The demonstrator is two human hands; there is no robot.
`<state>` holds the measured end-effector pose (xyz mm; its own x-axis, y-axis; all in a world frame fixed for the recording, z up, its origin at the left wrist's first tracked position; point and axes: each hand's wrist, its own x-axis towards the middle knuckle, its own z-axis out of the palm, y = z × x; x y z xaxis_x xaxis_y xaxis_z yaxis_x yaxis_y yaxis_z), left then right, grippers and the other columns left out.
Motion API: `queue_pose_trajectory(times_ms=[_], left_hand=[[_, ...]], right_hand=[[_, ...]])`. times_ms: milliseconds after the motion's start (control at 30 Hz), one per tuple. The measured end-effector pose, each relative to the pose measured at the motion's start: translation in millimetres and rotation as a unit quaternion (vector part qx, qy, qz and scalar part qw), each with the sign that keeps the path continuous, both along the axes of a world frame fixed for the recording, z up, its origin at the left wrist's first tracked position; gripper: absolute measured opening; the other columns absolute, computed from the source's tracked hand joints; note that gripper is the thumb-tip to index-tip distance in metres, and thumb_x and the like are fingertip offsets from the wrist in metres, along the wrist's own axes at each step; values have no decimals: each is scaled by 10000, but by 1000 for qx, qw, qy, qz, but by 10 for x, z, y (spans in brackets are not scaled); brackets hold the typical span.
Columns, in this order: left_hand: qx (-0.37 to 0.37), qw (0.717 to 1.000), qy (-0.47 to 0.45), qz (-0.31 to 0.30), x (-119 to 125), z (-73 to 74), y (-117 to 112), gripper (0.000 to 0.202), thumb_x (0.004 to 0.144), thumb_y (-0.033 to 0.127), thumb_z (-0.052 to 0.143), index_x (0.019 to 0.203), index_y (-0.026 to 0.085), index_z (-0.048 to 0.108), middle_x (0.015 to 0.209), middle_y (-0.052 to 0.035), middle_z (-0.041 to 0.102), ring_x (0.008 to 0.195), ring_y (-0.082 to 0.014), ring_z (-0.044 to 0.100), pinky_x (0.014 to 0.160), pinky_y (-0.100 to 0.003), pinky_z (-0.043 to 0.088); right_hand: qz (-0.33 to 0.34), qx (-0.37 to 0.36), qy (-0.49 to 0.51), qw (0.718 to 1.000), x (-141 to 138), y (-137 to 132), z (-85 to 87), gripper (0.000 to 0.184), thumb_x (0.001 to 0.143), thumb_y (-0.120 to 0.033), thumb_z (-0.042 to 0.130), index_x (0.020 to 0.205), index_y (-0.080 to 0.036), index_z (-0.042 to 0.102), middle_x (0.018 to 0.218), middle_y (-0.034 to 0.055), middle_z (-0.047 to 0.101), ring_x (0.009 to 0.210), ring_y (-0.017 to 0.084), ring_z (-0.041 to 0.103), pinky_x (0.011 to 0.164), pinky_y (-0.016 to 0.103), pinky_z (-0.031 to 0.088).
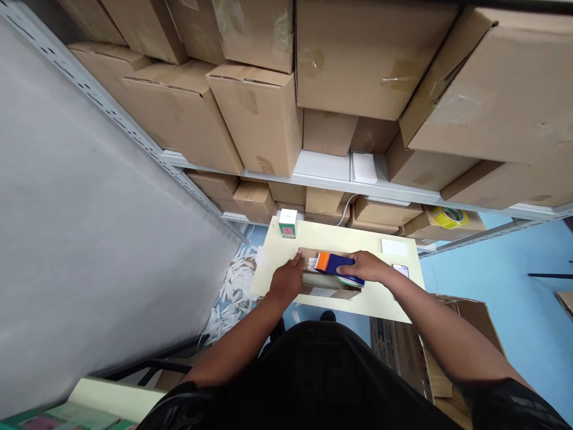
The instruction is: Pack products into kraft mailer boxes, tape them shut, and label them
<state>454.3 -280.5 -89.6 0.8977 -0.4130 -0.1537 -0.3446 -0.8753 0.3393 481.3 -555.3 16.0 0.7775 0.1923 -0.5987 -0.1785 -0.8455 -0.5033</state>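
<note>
A small open cardboard box (330, 292) stands on the pale yellow table in front of me. My left hand (287, 278) holds it by its left end, fingers over the rim. In my right hand (364, 266) is a flat, dark blue and orange packet (333, 263), gripped at its right end and tilted over the box's opening. Under that packet, a curved green-and-white edge shows; I cannot make out what it belongs to. The box's inside is partly hidden by the packet and my right hand.
On the table (268, 263) are a white-and-green carton (287, 223), a white sheet or card (394, 247) and a phone (400, 270). Shelves hold large cardboard boxes (257, 113); yellow tape (449, 217) lies on one. Paper strips (237, 280) litter the floor at left.
</note>
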Motion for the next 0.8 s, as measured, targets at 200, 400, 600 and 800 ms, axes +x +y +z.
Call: queue_pose_trajectory(times_ms=[200, 400, 600, 800], left_hand=[[72, 997, -13, -31, -103, -15, -95, 585, 960, 128, 448, 1545, 153, 438, 1640, -116, 371, 1402, -273, 517, 1113, -377, 473], [105, 994, -19, -6, 41, 144, -91, 621, 968, 138, 421, 1587, 166, 374, 1684, -124, 256, 1152, -271, 683, 928, -369, 568], [133, 990, -32, 28, 186, 134, -108, 583, 997, 168, 362, 1576, 104, 381, 1668, -175, 273, 1088, -288, 705, 883, -394, 577], [158, 987, 4, 21, 183, -101, -68, 609, 966, 127, 374, 1574, 85, 375, 1625, -223, 355, 1065, -302, 709, 842, -406, 582]], right_hand=[[-15, 3, 36, 999, -162, -307, -36, 509, 725, -685, 719, 803, -183, 700, 732, 31, 693, 662, 183, 612, 557, 263, 373], [-24, 15, -2, 1000, -120, -348, -13, 505, 746, -696, 690, 745, -192, 676, 685, 8, 662, 619, 159, 571, 542, 258, 344], [-4, 11, -34, 999, 100, -253, -68, 490, 741, -644, 738, 984, -219, 758, 869, 25, 761, 757, 195, 671, 635, 252, 432], [21, -21, -20, 999, 149, -155, -244, 512, 737, -674, 728, 946, -208, 755, 901, 53, 766, 775, 219, 687, 622, 267, 436]])
